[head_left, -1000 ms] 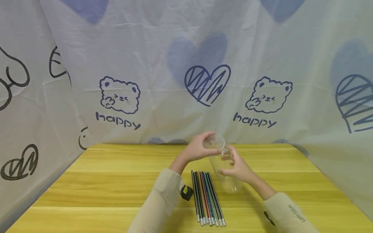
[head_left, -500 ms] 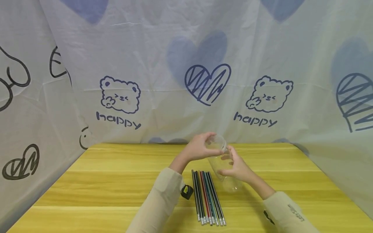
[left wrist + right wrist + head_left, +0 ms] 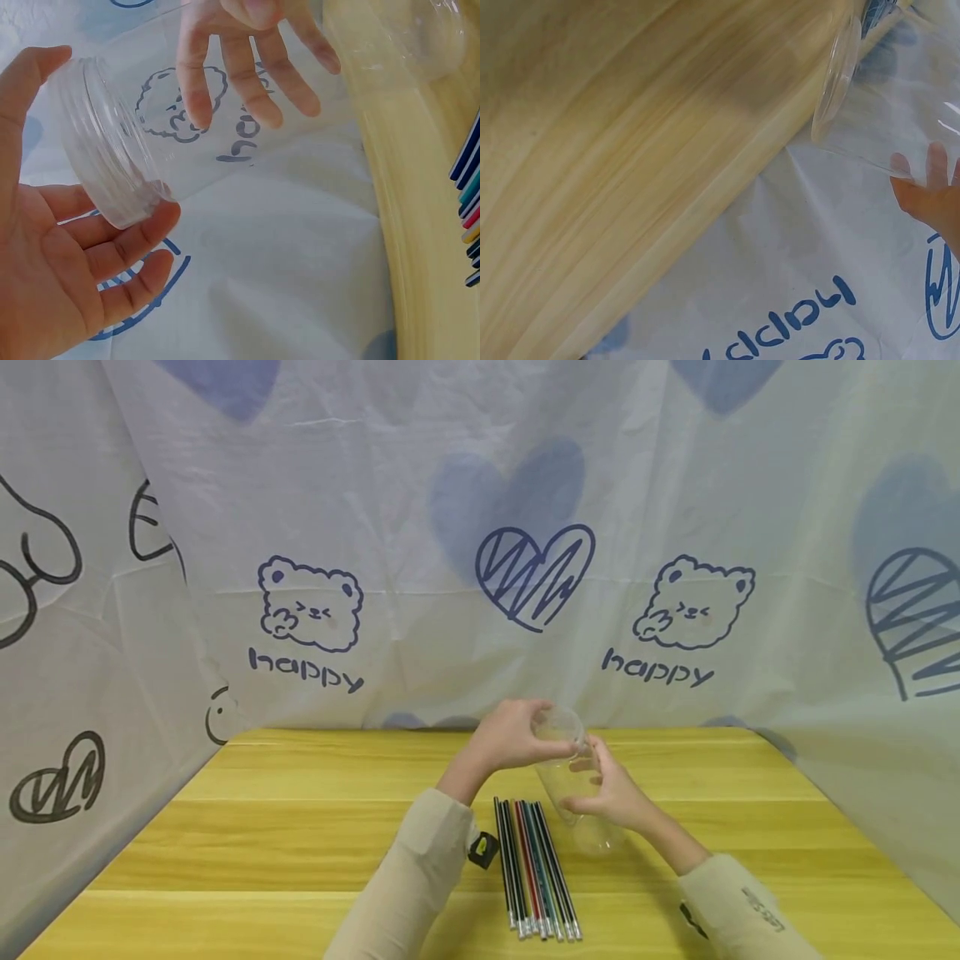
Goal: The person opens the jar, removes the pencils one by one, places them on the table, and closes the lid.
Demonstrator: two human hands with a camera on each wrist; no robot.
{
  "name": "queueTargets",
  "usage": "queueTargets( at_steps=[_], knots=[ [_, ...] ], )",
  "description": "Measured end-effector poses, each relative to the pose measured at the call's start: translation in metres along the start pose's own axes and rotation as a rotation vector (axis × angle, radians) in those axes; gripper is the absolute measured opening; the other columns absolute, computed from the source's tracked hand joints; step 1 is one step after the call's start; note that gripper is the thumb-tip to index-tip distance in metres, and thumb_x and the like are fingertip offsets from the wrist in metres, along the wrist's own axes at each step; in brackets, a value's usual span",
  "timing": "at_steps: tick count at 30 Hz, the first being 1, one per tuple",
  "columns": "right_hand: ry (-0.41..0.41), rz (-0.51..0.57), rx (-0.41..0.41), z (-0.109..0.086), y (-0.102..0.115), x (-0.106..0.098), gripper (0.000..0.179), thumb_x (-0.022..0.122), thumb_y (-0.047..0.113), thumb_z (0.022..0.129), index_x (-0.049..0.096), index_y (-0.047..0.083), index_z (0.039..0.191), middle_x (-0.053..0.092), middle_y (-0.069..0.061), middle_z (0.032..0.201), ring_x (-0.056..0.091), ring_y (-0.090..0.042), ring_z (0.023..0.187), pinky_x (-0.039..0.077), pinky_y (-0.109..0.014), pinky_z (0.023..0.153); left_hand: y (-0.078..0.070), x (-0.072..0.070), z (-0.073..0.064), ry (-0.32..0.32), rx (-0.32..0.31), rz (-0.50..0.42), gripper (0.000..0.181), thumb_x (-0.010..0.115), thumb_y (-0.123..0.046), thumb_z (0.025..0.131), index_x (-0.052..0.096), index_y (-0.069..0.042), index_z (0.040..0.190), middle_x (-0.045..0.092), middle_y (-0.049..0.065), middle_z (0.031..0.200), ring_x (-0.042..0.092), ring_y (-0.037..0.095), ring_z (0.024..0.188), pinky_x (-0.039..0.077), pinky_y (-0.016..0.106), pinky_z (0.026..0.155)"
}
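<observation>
A clear plastic jar is held tilted above the table, its capped end up and its base toward the lower right. My left hand grips the clear screw lid with the thumb on one side and fingers on the other. Around the jar's body curls my right hand; in the left wrist view its fingers show through the transparent wall. At the right wrist view's right edge, the jar is only partly in frame. Nothing is visible inside the jar.
Several pencils with silver ends lie side by side on the yellow wooden table, below the hands. A white curtain with hearts and bear drawings hangs behind the table and at its sides.
My left hand has turned slightly on the lid, its wrist rolling a little to the right. My right hand and the jar's body stay almost still. The pencils have not moved.
</observation>
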State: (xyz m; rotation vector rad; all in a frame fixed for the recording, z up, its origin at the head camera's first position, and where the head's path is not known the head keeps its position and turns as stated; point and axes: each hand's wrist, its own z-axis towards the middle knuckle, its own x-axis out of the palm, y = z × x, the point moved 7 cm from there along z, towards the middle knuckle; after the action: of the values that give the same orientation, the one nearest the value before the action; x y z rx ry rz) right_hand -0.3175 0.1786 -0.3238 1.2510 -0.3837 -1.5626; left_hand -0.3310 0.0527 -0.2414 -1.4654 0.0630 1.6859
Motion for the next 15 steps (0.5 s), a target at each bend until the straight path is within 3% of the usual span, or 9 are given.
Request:
queueTargets(
  at_steps=[15],
  knots=[
    [-0.008, -0.022, -0.013, -0.0012, -0.0005, -0.0005, 0.084, 0.076, 0.016, 0.067, 0.025, 0.003, 0.133, 0.041, -0.022, 0.126, 0.046, -0.037, 0.106, 0.036, -0.057, 0.087, -0.0043, 0.0016, 0.0017, 0.005, -0.024, 0.125, 0.081, 0.062, -0.061, 0.069, 0.049, -0.002, 0.124, 0.061, 0.010, 0.103, 0.057, 0.017, 0.082, 0.049, 0.027, 0.067]
  ],
)
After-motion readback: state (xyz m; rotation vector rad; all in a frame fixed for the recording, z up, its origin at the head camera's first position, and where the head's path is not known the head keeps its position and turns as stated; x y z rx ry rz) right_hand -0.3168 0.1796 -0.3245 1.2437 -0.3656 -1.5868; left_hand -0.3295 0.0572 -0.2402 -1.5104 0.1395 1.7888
